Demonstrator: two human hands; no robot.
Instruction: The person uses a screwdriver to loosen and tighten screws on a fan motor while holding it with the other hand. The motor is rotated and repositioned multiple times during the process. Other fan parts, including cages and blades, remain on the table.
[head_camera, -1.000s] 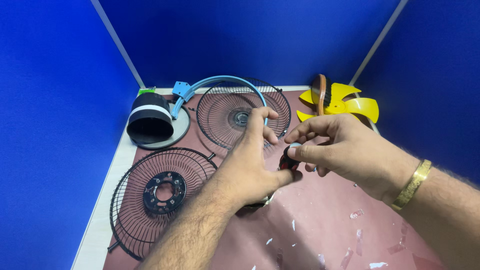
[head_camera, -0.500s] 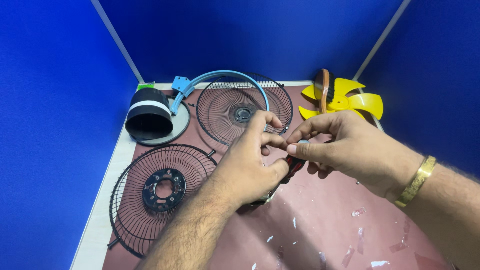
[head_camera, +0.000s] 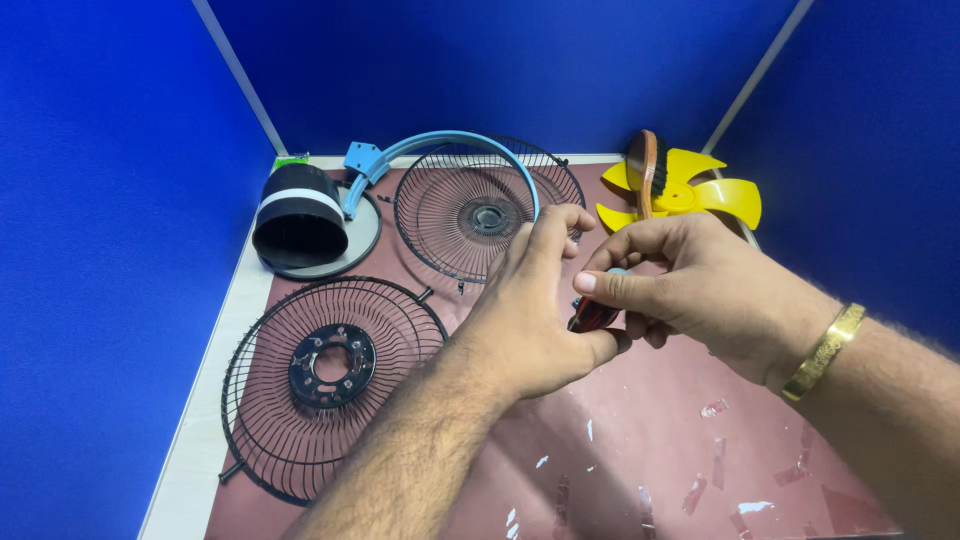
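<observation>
Handling note: small dark-red tool (head_camera: 592, 316), mostly hidden, is pinched above the tabletop (head_camera: 650, 440) between closed fingers of left hand (head_camera: 530, 310) and right hand (head_camera: 690, 285), judged light, rigid and smooth, so best gripped at its thicker body, near the fan guards (head_camera: 330, 385).

Fan guards (head_camera: 320, 385) left; near mat (head_camera: 680, 450) open.

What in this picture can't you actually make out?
- Small dark red thing pinched between both hands: left hand and right hand cover most of it, so its kind stays unclear.
- Brush: lies edge-on over the yellow fan blade, bristles barely visible.
- Front fan grille: near edge hidden by the left hand.
- Right forearm: cut off by the picture's edge.
</observation>
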